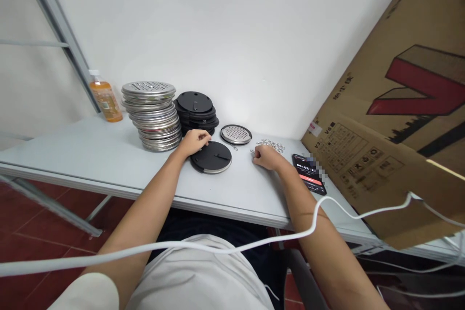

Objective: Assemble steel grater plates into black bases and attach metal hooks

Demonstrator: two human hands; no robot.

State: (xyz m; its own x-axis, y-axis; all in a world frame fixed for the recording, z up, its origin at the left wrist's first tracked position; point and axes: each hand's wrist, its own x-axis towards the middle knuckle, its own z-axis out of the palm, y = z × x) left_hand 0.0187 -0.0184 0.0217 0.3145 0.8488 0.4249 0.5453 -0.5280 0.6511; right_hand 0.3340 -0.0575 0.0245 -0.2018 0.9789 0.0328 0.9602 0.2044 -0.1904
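Observation:
A black disc (pixel 210 156) with a metal rim underneath lies flat on the table, a small slot and lever-like piece on its top. My left hand (pixel 195 141) rests at its upper left edge, fingers curled together; what they hold, if anything, is hidden. Farther right, my right hand (pixel 269 157) is closed in a pinch just above the tabletop, with the end of a small metal wire clip showing at its fingertips. Just behind that hand lies a loose pile of wire clips (pixel 272 144). A perforated metal disc with a black edge (pixel 236 134) sits between the hands, farther back.
A tall stack of perforated metal discs (pixel 154 118) stands left, beside a stack of black discs (pixel 196 104). An orange bottle (pixel 106 97) is at the far left. A phone (pixel 308 174) lies right, near a large cardboard box (pixel 392 131). A white cable (pixel 218 250) crosses in front.

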